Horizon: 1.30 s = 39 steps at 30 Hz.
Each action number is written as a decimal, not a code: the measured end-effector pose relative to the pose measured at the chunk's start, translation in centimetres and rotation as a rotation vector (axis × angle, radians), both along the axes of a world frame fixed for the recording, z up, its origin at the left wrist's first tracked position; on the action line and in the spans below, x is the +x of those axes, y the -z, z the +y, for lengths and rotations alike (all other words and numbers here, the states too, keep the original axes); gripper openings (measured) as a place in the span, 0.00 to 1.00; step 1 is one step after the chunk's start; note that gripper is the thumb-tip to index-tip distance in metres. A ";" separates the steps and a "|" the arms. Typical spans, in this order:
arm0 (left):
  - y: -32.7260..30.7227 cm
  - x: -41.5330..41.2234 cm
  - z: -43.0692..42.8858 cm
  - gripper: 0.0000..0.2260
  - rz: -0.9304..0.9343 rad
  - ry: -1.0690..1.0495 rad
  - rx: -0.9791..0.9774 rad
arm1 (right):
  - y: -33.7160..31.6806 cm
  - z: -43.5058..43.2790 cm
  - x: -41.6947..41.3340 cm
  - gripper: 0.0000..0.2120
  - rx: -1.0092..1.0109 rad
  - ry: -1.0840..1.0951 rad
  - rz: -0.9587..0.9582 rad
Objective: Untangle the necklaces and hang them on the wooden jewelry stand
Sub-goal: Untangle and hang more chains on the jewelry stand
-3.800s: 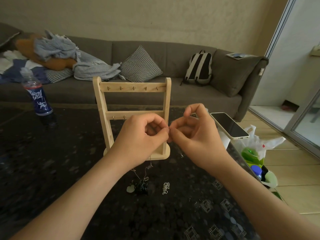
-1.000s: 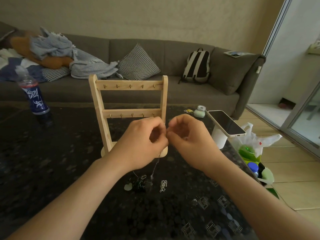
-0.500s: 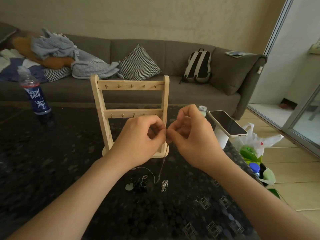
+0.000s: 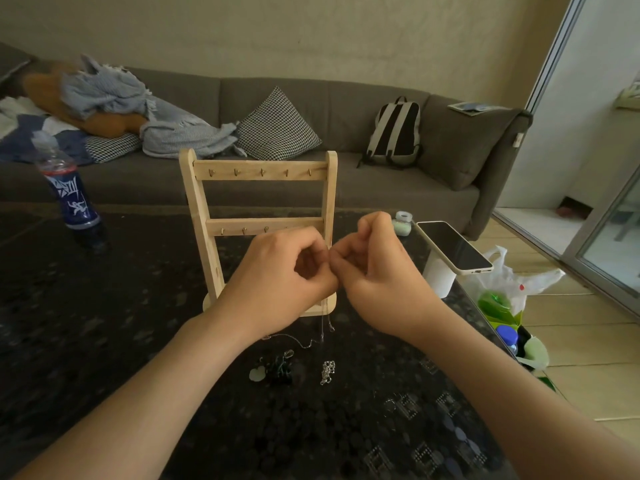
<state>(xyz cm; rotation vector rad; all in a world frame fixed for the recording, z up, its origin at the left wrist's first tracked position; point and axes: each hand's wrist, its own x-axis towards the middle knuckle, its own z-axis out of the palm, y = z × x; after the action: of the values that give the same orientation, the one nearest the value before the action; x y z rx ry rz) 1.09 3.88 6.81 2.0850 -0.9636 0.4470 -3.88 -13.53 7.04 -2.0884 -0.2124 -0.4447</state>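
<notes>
As the tangle seemingly needs close work, we pinch the fine chain (image 4: pixel 323 323) between curled fingertips of the left hand (image 4: pixel 280 271) and right hand (image 4: pixel 377 271), before the wooden jewelry stand (image 4: pixel 258 174); slack hangs toward the bench (image 4: pixel 104 341), near two more necklaces (image 4: pixel 277 368).

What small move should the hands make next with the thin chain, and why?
Probably ease the two pinches a little apart to loosen the thin chain. The left hand and the right hand both pinch it close together in front of the wooden stand, its lower end trails on the table, and no hook carries anything yet.
</notes>
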 end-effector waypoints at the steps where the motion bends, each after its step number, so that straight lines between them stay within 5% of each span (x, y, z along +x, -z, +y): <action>1: -0.1 0.0 0.0 0.02 -0.027 0.015 -0.001 | -0.1 -0.1 0.0 0.17 0.070 -0.001 0.044; 4: -0.1 0.0 0.1 0.03 -0.089 0.041 0.001 | -0.5 -0.4 -0.2 0.19 0.298 -0.002 0.182; 9: -0.1 -0.3 -0.2 0.05 -0.041 0.036 -0.109 | -0.9 -0.9 -0.3 0.37 0.593 0.017 0.280; 18: 0.1 -0.5 -0.4 0.03 0.180 0.078 0.078 | -1.2 -0.7 -1.1 0.26 0.312 0.043 0.227; 25: -0.3 -0.8 -0.3 0.05 0.185 0.104 0.245 | -1.4 -0.8 -1.0 0.29 0.246 0.008 0.225; 31: -1.2 -0.8 0.0 0.01 -0.069 0.054 0.239 | -0.6 -1.4 -0.3 0.36 0.476 -0.039 0.372; 39: -0.8 -1.1 0.3 0.05 0.102 0.025 -0.023 | -0.6 -1.9 0.2 0.32 0.721 -0.157 0.437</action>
<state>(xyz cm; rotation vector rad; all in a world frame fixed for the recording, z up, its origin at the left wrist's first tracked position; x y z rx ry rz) 0.03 4.21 7.57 2.0525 -0.9189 0.3341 -3.67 -15.47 7.62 -1.3967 0.0444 0.0471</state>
